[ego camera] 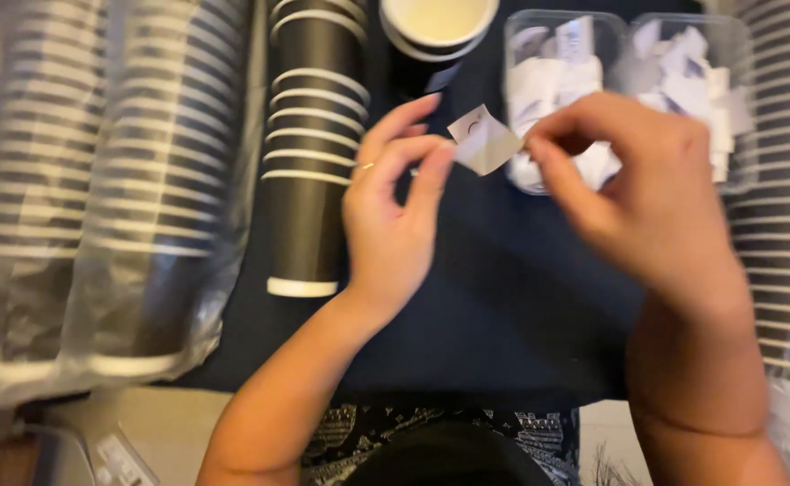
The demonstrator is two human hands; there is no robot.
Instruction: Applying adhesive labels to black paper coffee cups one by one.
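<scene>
— Where does the paper slip [483, 139] sit?
— Between both hands, above the dark cloth [503, 297]: the left hand [393, 211] pinches its left edge, the right hand [633, 193] its right, fingers clamped on it.

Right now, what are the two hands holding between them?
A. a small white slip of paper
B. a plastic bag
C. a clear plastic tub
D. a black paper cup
A: the left hand and right hand pinch a small white slip of paper by its edges above the dark table, while the stacked black cups lie untouched beside them.
</scene>
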